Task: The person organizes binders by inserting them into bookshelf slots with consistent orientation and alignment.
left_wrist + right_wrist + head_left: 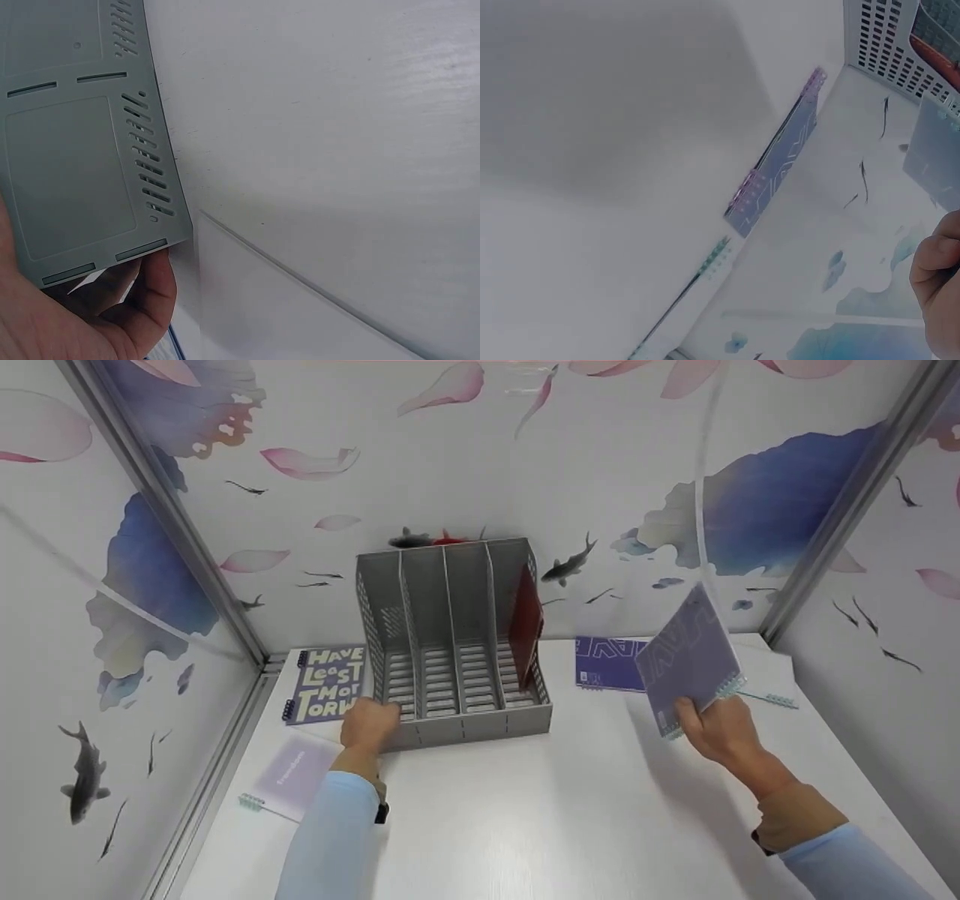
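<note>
My left hand (371, 725) grips the front left corner of a grey file organizer (480, 727) with upright dividers. In the left wrist view the thumb side and curled fingers wrap the end of its slotted grey panel (67, 180). A dark red notebook (526, 622) stands in the organizer's rightmost slot; the other slots hold nothing. Off to the right, my right hand (724, 731) pinches a light purple spiral notebook (686, 660) by its lower edge near the teal coils, raised and tilted above the table. Its corner (934, 146) shows beside the fingers in the right wrist view.
Left of the organizer lie a navy notebook (326, 682) with large cream lettering and a pale lilac notebook (292, 776). At the back right lie a dark purple notebook (609, 664) and a white one with teal coils (772, 679). Patterned panels (480, 472) wall the white table.
</note>
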Tool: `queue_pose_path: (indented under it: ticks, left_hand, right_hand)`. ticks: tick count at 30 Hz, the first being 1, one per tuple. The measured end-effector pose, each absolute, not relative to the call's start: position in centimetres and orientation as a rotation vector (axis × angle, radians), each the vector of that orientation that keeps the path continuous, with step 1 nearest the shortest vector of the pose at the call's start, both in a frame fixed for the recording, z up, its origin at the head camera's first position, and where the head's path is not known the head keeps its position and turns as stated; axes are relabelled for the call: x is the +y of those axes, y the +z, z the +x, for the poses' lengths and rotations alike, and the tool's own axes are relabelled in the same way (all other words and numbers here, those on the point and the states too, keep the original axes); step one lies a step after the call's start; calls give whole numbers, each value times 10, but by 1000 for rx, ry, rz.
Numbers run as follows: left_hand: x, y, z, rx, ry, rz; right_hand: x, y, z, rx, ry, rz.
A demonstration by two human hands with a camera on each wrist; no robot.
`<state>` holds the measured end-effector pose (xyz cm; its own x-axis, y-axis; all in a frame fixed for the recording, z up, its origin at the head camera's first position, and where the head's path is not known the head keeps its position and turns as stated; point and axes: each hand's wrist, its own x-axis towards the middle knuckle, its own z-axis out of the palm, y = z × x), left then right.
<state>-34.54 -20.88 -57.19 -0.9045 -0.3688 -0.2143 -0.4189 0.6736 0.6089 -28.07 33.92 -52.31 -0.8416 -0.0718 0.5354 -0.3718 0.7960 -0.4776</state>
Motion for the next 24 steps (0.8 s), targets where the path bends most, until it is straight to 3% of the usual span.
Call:
queue_pose_path:
  ticks: [24]
  left_hand:
    - [-211, -574, -349, 2802, 1027, -659]
  right_hand:
    - [253, -494, -298, -2605, 827, 598]
